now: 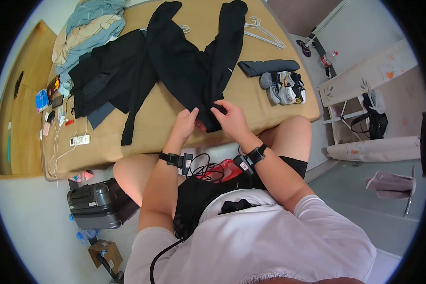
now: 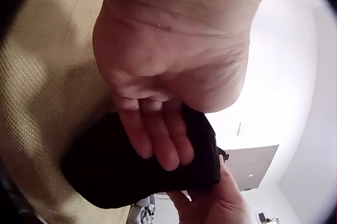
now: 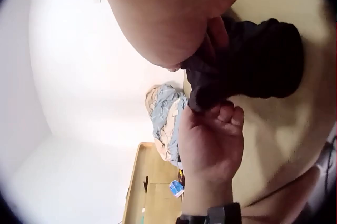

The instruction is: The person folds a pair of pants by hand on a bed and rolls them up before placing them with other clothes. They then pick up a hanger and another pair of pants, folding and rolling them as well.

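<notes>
A pair of black trousers [image 1: 189,61] lies on the tan bed cover [image 1: 175,135], its two legs spread apart towards the far side. At the near end, close to the bed's edge, my left hand [image 1: 187,124] pinches the left side of the cloth. My right hand [image 1: 231,120] grips the opposite side, thumb on top. In the left wrist view, the left fingers [image 2: 163,137] lie against the dark cloth [image 2: 110,166], and the thumb is hidden. The right wrist view has the cloth bunched between both hands, with the right fingers partly hidden.
Left of the trousers lies another black garment [image 1: 104,75], near a crumpled quilt [image 1: 90,28]. White hangers [image 1: 265,37], a rolled dark grey cloth [image 1: 270,67] and several rolled socks [image 1: 284,87] lie to the right. A phone [image 1: 80,140] with cables rests at the left edge.
</notes>
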`<state>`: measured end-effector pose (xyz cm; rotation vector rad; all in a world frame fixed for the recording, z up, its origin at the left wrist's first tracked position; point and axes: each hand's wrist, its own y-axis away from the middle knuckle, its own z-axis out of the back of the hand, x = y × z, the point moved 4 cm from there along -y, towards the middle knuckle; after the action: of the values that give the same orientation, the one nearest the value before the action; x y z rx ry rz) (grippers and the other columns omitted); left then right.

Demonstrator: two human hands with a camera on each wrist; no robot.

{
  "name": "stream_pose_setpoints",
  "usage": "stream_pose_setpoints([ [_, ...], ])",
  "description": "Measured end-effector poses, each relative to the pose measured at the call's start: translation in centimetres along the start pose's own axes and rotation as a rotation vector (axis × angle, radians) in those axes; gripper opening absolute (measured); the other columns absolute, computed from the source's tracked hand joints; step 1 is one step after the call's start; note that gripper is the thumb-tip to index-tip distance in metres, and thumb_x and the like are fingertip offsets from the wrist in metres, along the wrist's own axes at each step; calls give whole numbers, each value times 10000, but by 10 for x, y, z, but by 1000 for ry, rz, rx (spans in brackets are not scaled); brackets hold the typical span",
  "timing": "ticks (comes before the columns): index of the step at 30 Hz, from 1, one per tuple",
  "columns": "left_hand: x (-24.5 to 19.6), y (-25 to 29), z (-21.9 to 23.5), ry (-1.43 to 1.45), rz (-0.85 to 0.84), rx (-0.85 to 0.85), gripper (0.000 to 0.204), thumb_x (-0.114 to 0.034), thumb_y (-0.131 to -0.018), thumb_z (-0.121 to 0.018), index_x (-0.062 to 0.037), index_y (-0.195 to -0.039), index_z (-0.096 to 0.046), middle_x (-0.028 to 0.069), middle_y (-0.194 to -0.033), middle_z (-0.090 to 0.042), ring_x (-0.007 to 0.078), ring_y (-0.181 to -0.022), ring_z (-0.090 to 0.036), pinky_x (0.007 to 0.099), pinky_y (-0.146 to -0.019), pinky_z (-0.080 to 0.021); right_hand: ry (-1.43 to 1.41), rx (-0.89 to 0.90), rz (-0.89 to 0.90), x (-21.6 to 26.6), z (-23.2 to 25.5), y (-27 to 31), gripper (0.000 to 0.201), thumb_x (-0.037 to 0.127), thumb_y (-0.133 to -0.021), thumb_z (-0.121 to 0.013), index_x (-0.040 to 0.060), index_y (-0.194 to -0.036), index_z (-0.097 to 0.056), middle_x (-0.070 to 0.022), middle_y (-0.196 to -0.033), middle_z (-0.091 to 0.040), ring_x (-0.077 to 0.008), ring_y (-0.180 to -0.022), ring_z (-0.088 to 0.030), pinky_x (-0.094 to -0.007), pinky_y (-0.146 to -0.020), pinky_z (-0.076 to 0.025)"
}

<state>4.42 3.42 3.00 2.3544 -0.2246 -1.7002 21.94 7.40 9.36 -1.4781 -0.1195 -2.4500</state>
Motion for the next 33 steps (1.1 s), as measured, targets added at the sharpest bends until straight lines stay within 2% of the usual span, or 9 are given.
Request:
stream_pose_setpoints([
  [5, 9, -4, 4, -11, 14, -38, 449, -321, -1104, -457, 32, -909, -654, 162, -785, -718, 264, -642, -712, 336, -602, -567, -37, 136, 64, 1, -10, 8, 369, 146, -891, -790, 8, -1214, -675, -115, -1017, -739, -142, -895, -689, -293, -778, -549],
  [7, 3, -2, 6, -71, -6, -109, 457, -337, -1107, -452, 35, -929, -648, 171, -790, -718, 269, -647, -715, 336, -603, -571, 44, 176, 255, 13, -12, 13, 503, 163, -834, -840, 17, -1266, -627, -122, -1086, -712, -164, -924, -685, -305, -781, -548],
  [10, 1, -1, 3, 76, 67, -66, 463, -357, -1108, -449, 46, -978, -636, 185, -811, -720, 272, -664, -718, 329, -601, -572, 82, 254, 203, 13, -12, 14, 595, 181, -781, -876, 28, -1286, -599, -131, -1109, -686, -218, -953, -684, -340, -788, -546],
  [14, 5, -2, 6, 85, 95, -40, 468, -382, -1107, -447, 39, -1018, -631, 188, -831, -720, 262, -697, -716, 336, -649, -570, 98, 188, 342, 10, -13, 15, 539, 171, -791, -860, 22, -1243, -608, -151, -1088, -678, -286, -929, -684, -372, -785, -540],
  [16, 7, -3, 5, 80, 112, -10, 464, -393, -1105, -448, 24, -1022, -635, 178, -832, -718, 253, -718, -716, 340, -677, -569, 152, 255, 230, 8, -12, 14, 509, 168, -802, -833, 8, -1226, -601, -202, -1156, -675, -377, -1099, -647, -419, -934, -528],
  [23, 22, -10, 4, 158, 172, 78, 527, -388, -1111, -396, 68, -1058, -656, 212, -889, -742, 281, -787, -729, 385, -772, -575, 250, 228, 222, 16, 1, 18, 379, 177, -836, -800, 13, -1128, -621, -206, -1050, -700, -417, -1015, -662, -449, -845, -540],
  [28, 7, 12, -22, 253, 217, 318, 553, -381, -1102, -376, 88, -1117, -668, 230, -931, -749, 290, -862, -733, 411, -863, -563, 238, 418, 220, 11, 51, 25, 355, 105, -863, -773, 10, -1178, -642, -181, -1048, -709, -355, -942, -692, -401, -799, -542],
  [30, -6, 21, -32, 241, 95, 417, 500, -349, -1096, -403, 70, -1117, -675, 212, -943, -751, 271, -892, -729, 401, -877, -557, 254, 339, 380, 16, 91, 33, 356, 70, -864, -764, 23, -1199, -652, -163, -1053, -715, -321, -924, -700, -380, -801, -548],
  [33, -11, 23, -21, -44, -161, 375, 385, -272, -1082, -452, 38, -1111, -679, 176, -954, -753, 237, -882, -722, 376, -866, -554, 343, 373, 272, 47, 164, 52, 350, 65, -857, -739, 37, -1197, -659, -184, -1073, -711, -356, -1028, -689, -399, -867, -554],
])
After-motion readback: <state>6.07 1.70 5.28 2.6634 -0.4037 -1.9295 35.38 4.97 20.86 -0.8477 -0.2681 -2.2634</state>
